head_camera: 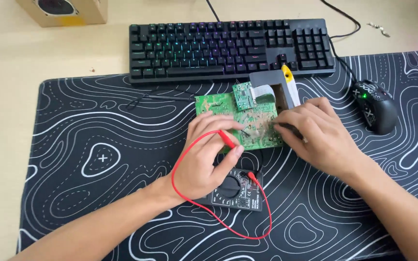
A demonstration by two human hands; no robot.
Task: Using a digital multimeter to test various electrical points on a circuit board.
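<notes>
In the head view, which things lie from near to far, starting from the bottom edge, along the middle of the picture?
Multimeter → left hand holding the red probe → green circuit board → keyboard.

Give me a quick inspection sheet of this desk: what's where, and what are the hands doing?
Surface: black desk mat with white contour lines on a pale desk.
Job's things: green circuit board; black multimeter below it.
Clutter: small screws at top right.
Grippers: left hand holds the red probe on the board; right hand presses a dark probe there.
Cables: red lead loops from the meter.
Surroundings: backlit keyboard, mouse, cardboard box.
</notes>
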